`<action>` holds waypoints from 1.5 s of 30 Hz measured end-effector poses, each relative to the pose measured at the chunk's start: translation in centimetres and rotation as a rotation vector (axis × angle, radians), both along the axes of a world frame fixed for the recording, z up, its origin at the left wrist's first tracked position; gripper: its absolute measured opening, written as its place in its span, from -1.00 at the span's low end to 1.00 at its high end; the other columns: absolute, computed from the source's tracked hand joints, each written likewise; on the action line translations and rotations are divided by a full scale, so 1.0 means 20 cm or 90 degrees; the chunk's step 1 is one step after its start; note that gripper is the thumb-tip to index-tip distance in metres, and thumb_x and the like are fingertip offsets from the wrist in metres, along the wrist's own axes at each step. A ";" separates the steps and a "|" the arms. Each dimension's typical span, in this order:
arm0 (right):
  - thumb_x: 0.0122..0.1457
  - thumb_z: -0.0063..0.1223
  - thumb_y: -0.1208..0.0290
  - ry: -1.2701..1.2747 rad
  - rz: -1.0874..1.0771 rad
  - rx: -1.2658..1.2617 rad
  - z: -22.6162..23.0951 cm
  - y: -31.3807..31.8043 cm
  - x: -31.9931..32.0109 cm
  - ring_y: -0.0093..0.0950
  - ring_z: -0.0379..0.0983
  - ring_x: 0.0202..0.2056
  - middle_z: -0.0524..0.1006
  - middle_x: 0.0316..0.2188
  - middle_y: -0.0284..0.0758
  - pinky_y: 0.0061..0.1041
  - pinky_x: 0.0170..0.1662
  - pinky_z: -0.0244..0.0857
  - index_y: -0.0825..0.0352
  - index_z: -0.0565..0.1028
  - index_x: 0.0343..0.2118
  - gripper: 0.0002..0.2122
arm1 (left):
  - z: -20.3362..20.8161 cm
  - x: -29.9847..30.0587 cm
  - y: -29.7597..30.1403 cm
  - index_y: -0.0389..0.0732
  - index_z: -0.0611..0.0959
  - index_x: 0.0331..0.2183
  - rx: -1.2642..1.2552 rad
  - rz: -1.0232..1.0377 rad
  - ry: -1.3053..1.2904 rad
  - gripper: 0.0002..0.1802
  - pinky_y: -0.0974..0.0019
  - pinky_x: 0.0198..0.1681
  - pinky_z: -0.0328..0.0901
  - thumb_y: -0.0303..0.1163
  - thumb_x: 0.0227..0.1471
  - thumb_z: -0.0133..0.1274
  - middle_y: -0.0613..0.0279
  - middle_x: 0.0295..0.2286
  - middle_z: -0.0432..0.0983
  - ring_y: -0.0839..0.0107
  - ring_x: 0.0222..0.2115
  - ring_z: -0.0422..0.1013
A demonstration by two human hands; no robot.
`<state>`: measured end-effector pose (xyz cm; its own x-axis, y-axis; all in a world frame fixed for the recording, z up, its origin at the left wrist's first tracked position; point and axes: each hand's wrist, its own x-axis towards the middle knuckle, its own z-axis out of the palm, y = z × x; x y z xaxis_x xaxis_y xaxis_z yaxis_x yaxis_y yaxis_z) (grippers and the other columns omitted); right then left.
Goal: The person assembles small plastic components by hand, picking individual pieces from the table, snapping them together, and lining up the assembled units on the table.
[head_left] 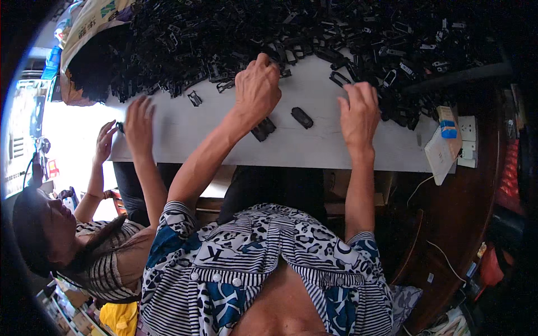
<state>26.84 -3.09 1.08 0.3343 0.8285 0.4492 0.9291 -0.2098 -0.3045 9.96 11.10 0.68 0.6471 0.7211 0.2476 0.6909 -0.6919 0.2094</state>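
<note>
My left hand point(258, 89) is at the front edge of a big heap of small black plastic pieces point(224, 39). Its fingers are bent and pressed together; what they grip, if anything, is hidden. Below its wrist lie dark blocky pieces point(263, 129). A dark oblong piece with rounded ends point(302, 117) rests by itself on the pale tabletop point(319, 148), between my hands. My right hand point(360, 115) hovers over the table with thumb and fingers apart, nothing visible in it. Just beyond its fingertips is a black oblong frame point(339, 79) at the heap's edge.
At my left a co-worker's two hands point(139, 126) work at the table, one near a small dark piece point(120, 127). A large sack point(84, 42) of black pieces leans at the far left. A notepad point(441, 154), a small box point(446, 122) and a power strip point(467, 140) are at the right.
</note>
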 end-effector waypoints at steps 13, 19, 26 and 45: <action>-0.05 0.25 0.55 0.002 0.016 -0.051 -0.01 0.04 0.04 -0.25 0.39 -0.19 0.42 -0.31 -0.24 -0.28 -0.20 0.34 0.37 0.45 -0.31 -0.77 | 0.02 0.16 -0.05 -0.27 0.50 -0.63 -0.703 -0.076 -0.385 -0.75 0.38 -0.37 0.31 -0.57 -0.14 0.29 0.20 -0.51 0.57 0.54 -0.48 0.43; -0.08 0.28 0.55 0.040 -0.009 -0.067 -0.03 -0.10 0.04 -0.25 0.39 -0.18 0.41 -0.25 -0.24 -0.25 -0.18 0.32 0.36 0.43 -0.27 -0.71 | 0.06 0.24 -0.13 -0.29 0.49 -0.61 -0.677 -0.060 -0.380 -0.78 0.42 -0.39 0.34 -0.67 -0.15 0.24 0.17 -0.49 0.57 0.55 -0.44 0.47; -0.08 0.28 0.56 -0.025 -0.103 -0.003 -0.01 -0.15 0.11 -0.26 0.39 -0.16 0.39 -0.24 -0.26 -0.28 -0.19 0.32 0.35 0.46 -0.25 -0.70 | 0.04 0.26 -0.14 -0.34 0.61 -0.32 -0.725 -0.107 -0.445 -0.78 0.36 -0.29 0.42 -0.70 -0.11 0.19 0.18 -0.43 0.57 0.48 -0.37 0.52; 0.07 0.24 0.33 0.120 -0.157 -0.160 0.01 -0.26 -0.09 -0.14 0.42 -0.15 0.37 -0.24 -0.15 -0.20 -0.18 0.37 0.39 0.34 -0.18 -0.64 | -0.03 0.23 -0.15 -0.22 0.72 -0.32 -0.522 -0.228 -0.239 -0.66 0.30 -0.31 0.42 -0.58 -0.28 0.35 0.07 -0.39 0.61 0.26 -0.37 0.55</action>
<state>24.98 -8.39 1.18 0.5937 0.7897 0.1543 0.7747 -0.5092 -0.3749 14.62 8.18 0.12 0.8433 0.5373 -0.0082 0.2569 -0.3897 0.8844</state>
